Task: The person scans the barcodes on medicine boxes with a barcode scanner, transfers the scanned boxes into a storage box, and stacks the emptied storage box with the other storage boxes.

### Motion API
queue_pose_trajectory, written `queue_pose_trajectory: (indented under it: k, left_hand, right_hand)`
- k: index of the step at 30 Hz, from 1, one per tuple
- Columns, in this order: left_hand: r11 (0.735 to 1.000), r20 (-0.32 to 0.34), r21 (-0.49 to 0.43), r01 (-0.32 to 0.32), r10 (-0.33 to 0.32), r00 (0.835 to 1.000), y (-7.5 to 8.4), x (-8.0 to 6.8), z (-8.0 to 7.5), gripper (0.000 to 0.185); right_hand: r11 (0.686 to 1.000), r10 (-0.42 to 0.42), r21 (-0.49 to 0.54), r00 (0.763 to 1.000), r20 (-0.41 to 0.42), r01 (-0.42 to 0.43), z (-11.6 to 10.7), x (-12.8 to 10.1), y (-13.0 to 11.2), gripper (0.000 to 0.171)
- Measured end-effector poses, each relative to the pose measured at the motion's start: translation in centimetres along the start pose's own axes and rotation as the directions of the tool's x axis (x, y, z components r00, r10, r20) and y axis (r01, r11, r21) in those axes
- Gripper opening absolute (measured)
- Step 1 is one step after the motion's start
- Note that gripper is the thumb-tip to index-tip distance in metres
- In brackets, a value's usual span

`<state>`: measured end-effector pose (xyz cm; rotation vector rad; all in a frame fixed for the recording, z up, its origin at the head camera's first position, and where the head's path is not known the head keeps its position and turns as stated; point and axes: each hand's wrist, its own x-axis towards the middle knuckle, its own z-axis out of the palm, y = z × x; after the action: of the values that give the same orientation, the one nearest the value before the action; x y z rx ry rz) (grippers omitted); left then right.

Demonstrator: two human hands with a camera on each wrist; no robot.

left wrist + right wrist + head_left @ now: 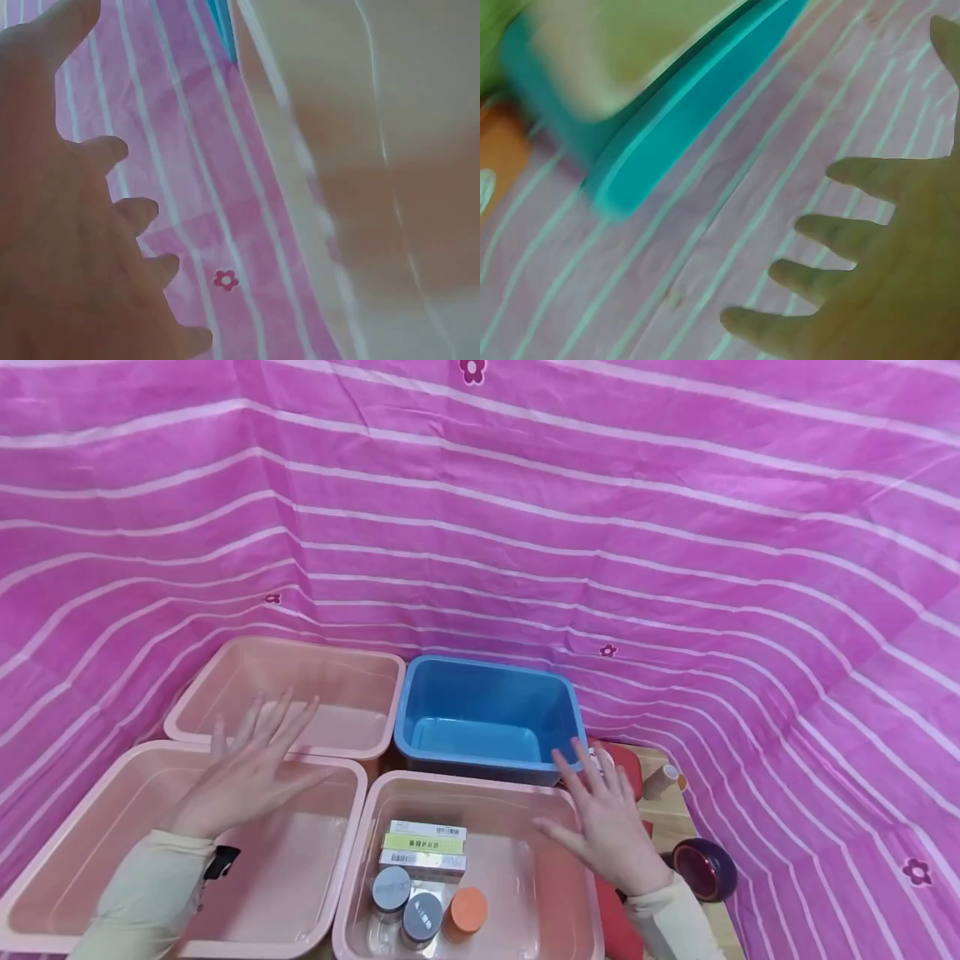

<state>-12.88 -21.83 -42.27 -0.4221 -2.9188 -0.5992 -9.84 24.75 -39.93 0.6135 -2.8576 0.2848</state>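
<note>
A makeshift sorting station, set up for staged handling rather than a lived-in room, was suggested by what was seen. The whole background was closed off by a pink striped cloth (525, 527) printed with small flowers, hung as a backdrop on three sides. Four plastic bins were packed edge to edge on a wooden tabletop (667, 818): three pink tubs (285, 693) and one blue tub (487, 718). Small medicine-style boxes (423, 845) and capped jars (420, 910) were lined up in the near right tub.
</note>
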Motion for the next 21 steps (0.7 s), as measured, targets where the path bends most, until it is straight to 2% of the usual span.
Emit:
queue_pose_trajectory:
  k: [3,5,8,11,13,16,18,21]
  left_hand:
    - [1.000,0.028,-0.021,-0.019,0.020,0.999,-0.1,0.9,0.7,0.095]
    - [0.999,0.045,-0.020,-0.035,0.036,0.998,-0.2,1.6,1.4,0.094]
    - [0.999,0.087,-0.021,-0.045,0.046,0.995,-0.3,2.5,2.7,0.091]
    - [0.998,0.127,-0.024,-0.053,0.056,0.990,-0.3,3.4,4.0,0.088]
    - [0.998,0.155,-0.037,-0.060,0.065,0.986,-0.3,3.8,4.7,0.086]
    - [0.995,0.190,-0.051,-0.082,0.091,0.978,-0.1,4.2,5.7,0.083]
    - [0.995,0.205,-0.046,-0.086,0.094,0.974,0.1,4.3,6.1,0.081]
    - [0.995,0.199,-0.029,-0.094,0.098,0.975,0.4,4.3,6.5,0.079]
  right_hand:
    - [0.990,-0.138,0.040,0.990,-0.001,0.138,0.5,1.0,-2.7,0.078]
    - [0.974,-0.220,0.067,0.974,0.060,0.216,1.3,1.6,-4.9,0.070]
    - [0.938,-0.343,0.118,0.919,0.196,0.325,3.4,2.8,-8.3,0.063]
    - [0.900,-0.436,0.144,0.840,0.324,0.411,6.3,3.8,-11.0,0.057]
    - [0.881,-0.470,0.161,0.794,0.386,0.444,8.1,4.3,-12.5,0.054]
    - [0.866,-0.491,0.159,0.748,0.446,0.474,10.3,4.5,-14.1,0.048]
    - [0.863,-0.491,0.156,0.727,0.480,0.481,11.4,4.5,-14.9,0.051]
    - [0.861,-0.488,0.144,0.709,0.509,0.489,12.5,4.4,-15.7,0.054]
